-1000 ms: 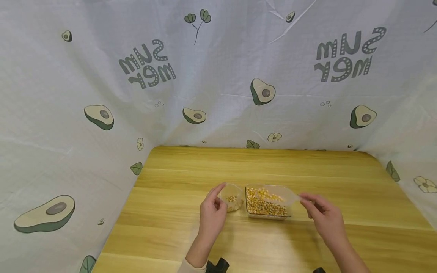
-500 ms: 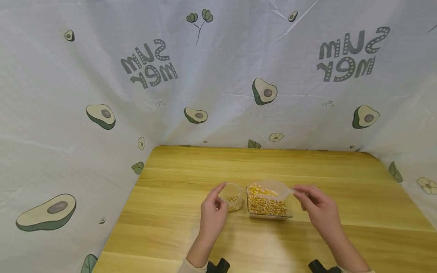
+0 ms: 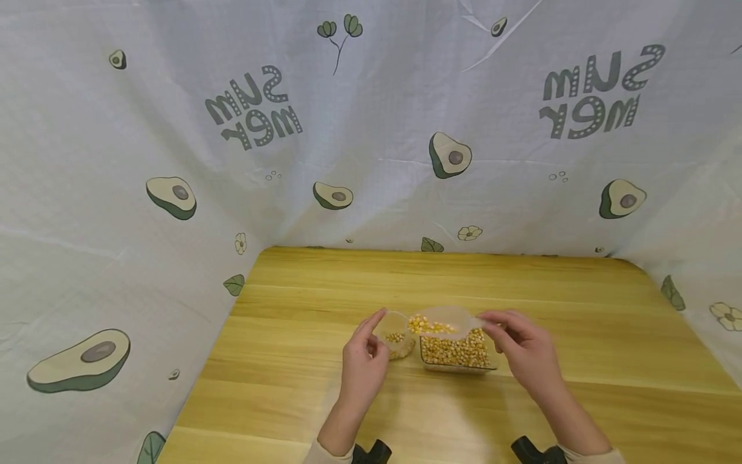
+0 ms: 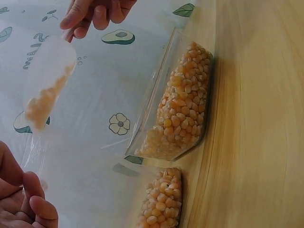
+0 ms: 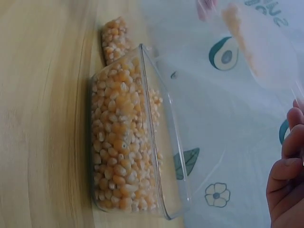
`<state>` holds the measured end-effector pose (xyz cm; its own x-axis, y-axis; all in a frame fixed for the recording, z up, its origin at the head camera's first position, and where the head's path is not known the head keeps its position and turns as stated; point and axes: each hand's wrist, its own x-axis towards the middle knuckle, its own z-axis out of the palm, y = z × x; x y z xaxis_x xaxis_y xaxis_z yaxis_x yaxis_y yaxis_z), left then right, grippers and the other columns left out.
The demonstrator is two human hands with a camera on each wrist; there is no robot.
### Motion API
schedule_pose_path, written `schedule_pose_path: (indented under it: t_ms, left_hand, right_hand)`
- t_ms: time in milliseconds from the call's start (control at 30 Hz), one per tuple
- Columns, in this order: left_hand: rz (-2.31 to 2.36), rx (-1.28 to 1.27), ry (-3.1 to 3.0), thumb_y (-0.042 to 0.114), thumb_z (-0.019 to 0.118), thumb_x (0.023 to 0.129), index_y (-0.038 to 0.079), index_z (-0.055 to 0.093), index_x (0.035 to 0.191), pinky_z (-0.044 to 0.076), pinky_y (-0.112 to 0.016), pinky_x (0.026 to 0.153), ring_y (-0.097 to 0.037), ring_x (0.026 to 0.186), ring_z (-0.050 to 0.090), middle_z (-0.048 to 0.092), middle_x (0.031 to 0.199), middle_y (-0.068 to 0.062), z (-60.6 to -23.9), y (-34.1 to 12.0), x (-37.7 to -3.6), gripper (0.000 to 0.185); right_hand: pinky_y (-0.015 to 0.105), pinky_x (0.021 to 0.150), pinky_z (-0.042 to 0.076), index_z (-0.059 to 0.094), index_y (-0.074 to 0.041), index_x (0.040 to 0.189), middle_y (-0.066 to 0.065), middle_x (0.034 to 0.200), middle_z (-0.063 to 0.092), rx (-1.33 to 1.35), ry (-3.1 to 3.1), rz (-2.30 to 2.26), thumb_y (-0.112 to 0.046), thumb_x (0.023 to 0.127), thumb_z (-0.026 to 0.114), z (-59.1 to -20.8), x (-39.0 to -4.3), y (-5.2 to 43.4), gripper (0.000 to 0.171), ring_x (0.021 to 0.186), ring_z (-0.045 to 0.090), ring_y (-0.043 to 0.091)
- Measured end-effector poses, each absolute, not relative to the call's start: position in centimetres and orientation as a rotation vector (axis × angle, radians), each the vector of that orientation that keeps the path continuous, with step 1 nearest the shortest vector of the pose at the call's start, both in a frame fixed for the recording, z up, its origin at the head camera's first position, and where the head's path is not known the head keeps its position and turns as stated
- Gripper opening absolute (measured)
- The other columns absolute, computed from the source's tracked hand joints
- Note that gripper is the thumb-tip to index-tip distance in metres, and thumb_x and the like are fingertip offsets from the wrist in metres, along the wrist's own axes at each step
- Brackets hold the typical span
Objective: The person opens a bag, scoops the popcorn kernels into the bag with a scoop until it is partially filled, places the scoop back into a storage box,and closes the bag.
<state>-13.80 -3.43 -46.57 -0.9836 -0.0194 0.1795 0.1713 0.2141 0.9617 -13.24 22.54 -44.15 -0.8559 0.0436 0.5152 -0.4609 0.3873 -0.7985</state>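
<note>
My left hand (image 3: 364, 361) grips the rim of a clear cup (image 3: 400, 317), which stands on the table with corn kernels in its bottom. To its right stands a clear rectangular container (image 3: 458, 369), filled with more corn kernels (image 4: 183, 107). Between thumb and fingers, my right hand (image 3: 524, 345) pinches the handle of a translucent scoop (image 3: 458, 318). Loose kernels (image 3: 426, 325) lie in the scoop toward its tip. That tip is at the cup's right rim, above the container's left end. In the right wrist view the scoop (image 5: 270, 57) hangs higher than the container.
A wood-grain table (image 3: 313, 290) carries the cup and container, which sit close together. Behind and beside it hangs a white sheet (image 3: 371, 116) printed with avocados and lettering. Black wrist mounts (image 3: 371, 451) show at the lower edge of the head view.
My right hand has carried the loaded scoop leftward, from over the container to the cup's rim. The left hand and the cup have stayed nearly still.
</note>
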Motion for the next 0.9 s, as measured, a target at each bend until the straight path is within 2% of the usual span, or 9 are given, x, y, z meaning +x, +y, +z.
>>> schedule_pose_path:
  t_ms: [133, 367, 567, 700, 900]
  left_hand:
    - [-1.889, -0.150, -2.321, -0.011, 0.049, 0.088, 0.020, 0.062, 0.137, 0.037, -0.016, 0.051, -0.003, 0.062, 0.043, 0.058, 0.138, -0.013, -46.6, -3.4, -13.8, 0.060]
    - [-1.898, -0.150, -2.312, -0.012, 0.049, 0.088, 0.019, 0.062, 0.137, 0.038, -0.016, 0.051, -0.003, 0.061, 0.043, 0.059, 0.138, -0.015, -46.5, -3.4, -13.8, 0.060]
    - [-1.905, -0.152, -2.311, -0.012, 0.050, 0.088, 0.019, 0.061, 0.138, 0.037, -0.016, 0.051, -0.003, 0.062, 0.043, 0.059, 0.137, -0.015, -46.5, -3.3, -13.8, 0.060]
    - [-1.927, -0.158, -2.313, -0.011, 0.049, 0.088, 0.020, 0.060, 0.139, 0.037, -0.016, 0.050, -0.003, 0.062, 0.043, 0.058, 0.134, -0.018, -46.5, -3.3, -13.8, 0.060]
    - [-1.913, -0.170, -2.340, -0.011, 0.050, 0.088, 0.020, 0.059, 0.140, 0.039, -0.016, 0.052, -0.004, 0.063, 0.044, 0.057, 0.141, -0.013, -46.5, -3.3, -13.8, 0.061]
  right_hand:
    - [0.025, 0.048, 0.038, 0.074, 0.002, 0.103, -0.008, 0.079, 0.060, 0.397, -2.196, 1.473, 0.013, 0.087, 0.064, -44.3, -13.6, 22.1, 0.022, 0.057, 0.046, 0.012]
    - [0.024, 0.050, 0.038, 0.075, -0.003, 0.104, -0.012, 0.081, 0.061, 0.386, -2.239, 1.437, 0.009, 0.088, 0.066, -44.1, -13.9, 21.5, 0.022, 0.057, 0.045, 0.006]
    - [0.022, 0.051, 0.040, 0.075, -0.006, 0.106, -0.004, 0.082, 0.063, 0.407, -2.259, 1.404, 0.006, 0.090, 0.066, -43.7, -14.0, 21.3, 0.022, 0.058, 0.046, 0.005]
    - [0.021, 0.051, 0.041, 0.075, -0.008, 0.106, -0.006, 0.084, 0.064, 0.414, -2.266, 1.375, 0.004, 0.090, 0.067, -43.6, -14.2, 21.2, 0.022, 0.059, 0.047, 0.004]
    - [0.019, 0.055, 0.044, 0.074, -0.004, 0.109, -0.001, 0.086, 0.064, 0.446, -2.232, 1.397, 0.006, 0.088, 0.068, -43.5, -14.5, 20.7, 0.024, 0.063, 0.051, 0.005]
